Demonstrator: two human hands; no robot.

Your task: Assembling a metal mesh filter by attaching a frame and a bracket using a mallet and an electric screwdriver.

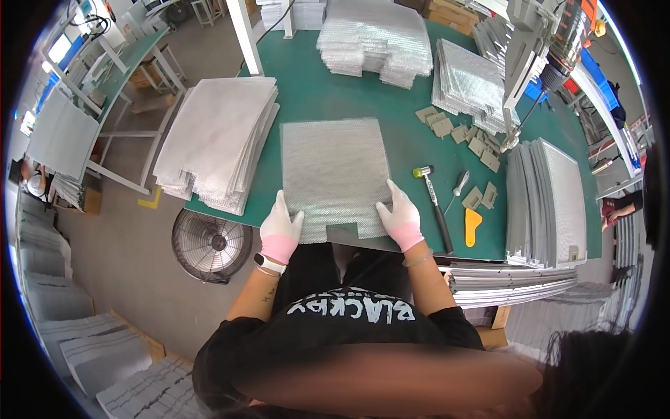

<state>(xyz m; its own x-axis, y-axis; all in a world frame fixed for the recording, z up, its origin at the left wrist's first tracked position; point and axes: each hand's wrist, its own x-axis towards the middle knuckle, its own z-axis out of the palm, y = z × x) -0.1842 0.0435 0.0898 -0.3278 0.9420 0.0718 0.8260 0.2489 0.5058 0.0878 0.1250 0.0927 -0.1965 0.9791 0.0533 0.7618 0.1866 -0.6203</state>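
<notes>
A square silvery mesh panel [333, 171] lies flat on the green table [328, 91], its near edge at the table's front. My left hand [280, 229], in a white and pink glove, presses on the panel's near left corner. My right hand [400, 216], gloved the same way, rests on the near right corner with fingers spread on the mesh. A dark metal strip [352, 237] shows under the panel's near edge between my hands.
A stack of mesh sheets [216, 140] overhangs the table's left end. More stacks [377, 38] sit at the back, framed panels [551, 202] at right. A mallet [434, 202], a yellow scraper [472, 227] and several small grey clips [478, 143] lie right of the panel. A fan [211, 246] stands on the floor.
</notes>
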